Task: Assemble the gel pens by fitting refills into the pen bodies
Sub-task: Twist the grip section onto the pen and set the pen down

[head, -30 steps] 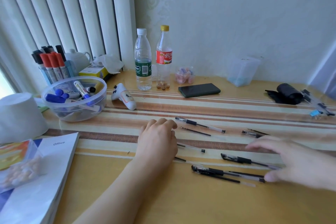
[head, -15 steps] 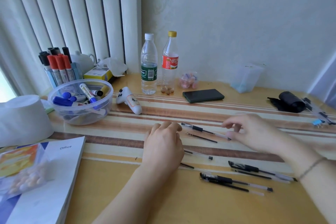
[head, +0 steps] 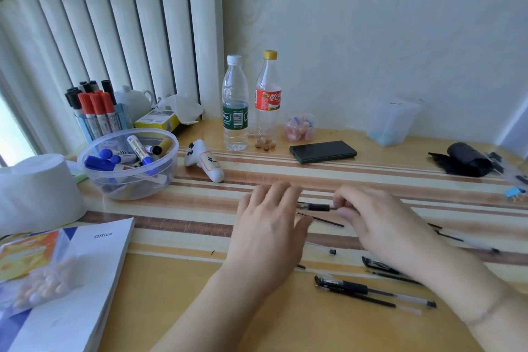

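Note:
Several black gel pens and thin refills lie on the striped table in front of me. My right hand (head: 380,226) pinches the clear end of the farthest gel pen (head: 317,206) between thumb and forefinger. My left hand (head: 271,231) rests palm down on the table with its fingers spread, fingertips close to that pen's left end. A loose black refill (head: 324,220) lies just below the pinched pen. A clear barrel (head: 320,247) lies nearer me, partly hidden by my left hand. Two more pens (head: 371,290) (head: 377,264) lie near the front, under my right forearm.
A clear bowl of markers (head: 94,177) and a white controller (head: 204,164) stand to the left. Two bottles (head: 235,106) (head: 267,100) and a phone (head: 323,151) sit behind. A book (head: 71,280) and paper roll (head: 34,191) fill the left; a black pouch (head: 465,163) lies far right.
My right hand has travelled from the lower right up and left to the farthest pen and closed its fingers on it. My left hand has stayed flat in place.

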Demonstrator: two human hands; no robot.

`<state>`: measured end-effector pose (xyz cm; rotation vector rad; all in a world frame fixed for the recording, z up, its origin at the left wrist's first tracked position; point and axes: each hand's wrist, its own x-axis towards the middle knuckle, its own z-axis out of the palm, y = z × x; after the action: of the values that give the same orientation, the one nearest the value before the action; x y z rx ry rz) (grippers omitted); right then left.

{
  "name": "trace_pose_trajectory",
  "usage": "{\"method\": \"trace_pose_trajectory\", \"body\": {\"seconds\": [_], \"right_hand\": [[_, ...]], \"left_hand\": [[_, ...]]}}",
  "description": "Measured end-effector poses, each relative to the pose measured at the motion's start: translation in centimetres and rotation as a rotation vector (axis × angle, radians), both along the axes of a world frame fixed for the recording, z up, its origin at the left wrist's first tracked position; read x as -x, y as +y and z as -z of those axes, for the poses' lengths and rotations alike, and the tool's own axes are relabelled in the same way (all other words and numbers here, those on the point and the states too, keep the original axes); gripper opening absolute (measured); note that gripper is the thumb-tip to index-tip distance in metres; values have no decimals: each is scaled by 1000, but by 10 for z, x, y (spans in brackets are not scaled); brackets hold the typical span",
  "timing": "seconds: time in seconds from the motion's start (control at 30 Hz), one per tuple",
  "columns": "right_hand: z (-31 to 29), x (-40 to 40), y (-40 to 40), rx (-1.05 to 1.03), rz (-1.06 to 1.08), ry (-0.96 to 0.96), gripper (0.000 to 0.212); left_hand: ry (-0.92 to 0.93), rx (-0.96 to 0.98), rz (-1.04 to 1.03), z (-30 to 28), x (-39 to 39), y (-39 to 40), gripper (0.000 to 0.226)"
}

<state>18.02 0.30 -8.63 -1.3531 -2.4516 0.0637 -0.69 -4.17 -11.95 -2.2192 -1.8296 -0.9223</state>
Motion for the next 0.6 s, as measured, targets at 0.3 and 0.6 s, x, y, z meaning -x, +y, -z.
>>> {"method": "trace_pose_trajectory", "body": {"seconds": [0.3,0.6], "right_hand": [[23,-19,-43,-150,-86,91,27],[28,-29,-40,-278,-184,168,20]], "left_hand": [[216,3,367,-5,-15,-13,16],[231,71,343,-7,-7,-13,34]]}}
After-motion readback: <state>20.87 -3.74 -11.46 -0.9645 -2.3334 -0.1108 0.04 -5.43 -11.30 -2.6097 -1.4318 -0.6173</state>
